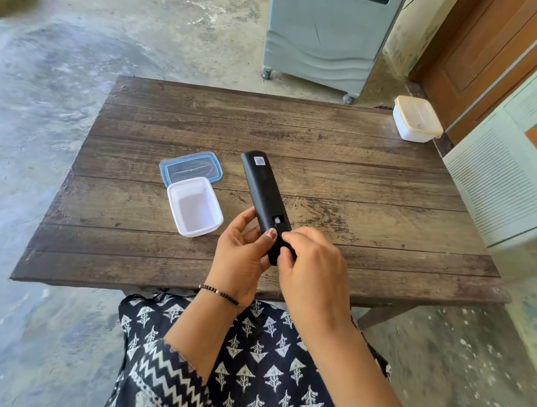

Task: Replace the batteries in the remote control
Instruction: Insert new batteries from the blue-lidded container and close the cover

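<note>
A long black remote control (263, 190) is held back side up above the wooden table (330, 137), its far end carrying a small white sticker. My left hand (240, 259) grips its near end from the left, thumb on the back. My right hand (313, 268) pinches the battery cover (280, 236) at the near end; a small light gap shows just beyond the cover. No batteries are visible.
An open white plastic box (176, 210) stands left of the remote, its clear blue-rimmed lid (190, 168) lying behind it. A closed white box (415, 119) sits at the table's far right corner. A grey wheeled cooler (325, 34) stands beyond the table.
</note>
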